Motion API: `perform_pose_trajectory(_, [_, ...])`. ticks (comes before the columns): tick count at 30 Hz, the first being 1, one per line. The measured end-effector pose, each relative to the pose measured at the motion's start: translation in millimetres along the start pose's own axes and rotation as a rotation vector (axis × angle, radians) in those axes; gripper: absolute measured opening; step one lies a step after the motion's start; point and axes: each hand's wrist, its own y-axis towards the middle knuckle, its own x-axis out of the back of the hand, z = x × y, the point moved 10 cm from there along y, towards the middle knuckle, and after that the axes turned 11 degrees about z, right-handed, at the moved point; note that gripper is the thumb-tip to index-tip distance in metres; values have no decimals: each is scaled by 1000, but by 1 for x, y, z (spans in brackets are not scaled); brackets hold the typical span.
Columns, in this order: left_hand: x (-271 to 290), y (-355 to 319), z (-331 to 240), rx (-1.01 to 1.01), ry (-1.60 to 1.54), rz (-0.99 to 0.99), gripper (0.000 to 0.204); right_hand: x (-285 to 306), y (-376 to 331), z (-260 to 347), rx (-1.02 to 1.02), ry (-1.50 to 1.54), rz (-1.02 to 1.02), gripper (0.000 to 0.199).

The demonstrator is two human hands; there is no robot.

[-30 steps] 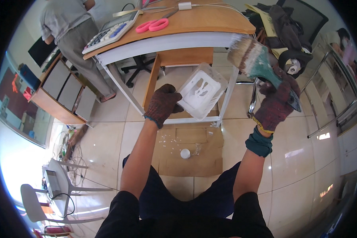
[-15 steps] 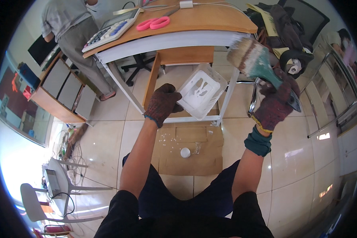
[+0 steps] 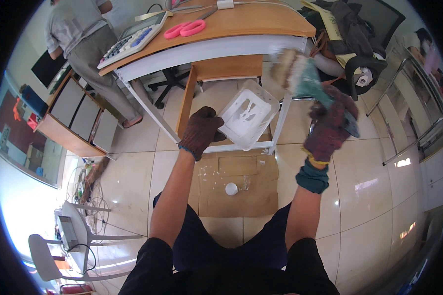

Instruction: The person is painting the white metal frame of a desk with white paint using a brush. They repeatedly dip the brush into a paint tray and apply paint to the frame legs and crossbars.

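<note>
Near tub point(image 3: 267, 119), brush point(image 3: 307, 81): has moved closer.
Tub: white smears point(image 3: 247, 112) inside.
Left fingers point(image 3: 214, 122): pinch tub.
Right fingers point(image 3: 343, 102): grip brush.

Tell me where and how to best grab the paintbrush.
Probably by its green handle, coming from the lower right, where the right hand already grips it: the handle slants down that way, while the bristles point up and left.

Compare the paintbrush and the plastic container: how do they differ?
The paintbrush has tan bristles and a teal body, while the plastic container is whitish and translucent.
The paintbrush is in the right hand, the plastic container in the left hand.
The paintbrush looks blurred; the plastic container looks sharper.
Both are held off the floor and carry white smears.
</note>
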Motion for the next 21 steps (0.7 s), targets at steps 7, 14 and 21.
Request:
perform_pose_trajectory(7, [0,2,7,-2,-5,19,34,33,-1,9,47,152,-92,35])
perform_pose_trajectory(14, [-8,0,2,-8,-11,38,32,18,5,7,63,-6,-22,31])
perform_pose_trajectory(21, [-12,0,7,-16,-24,49,31,22,-2,9,70,80,29,31])
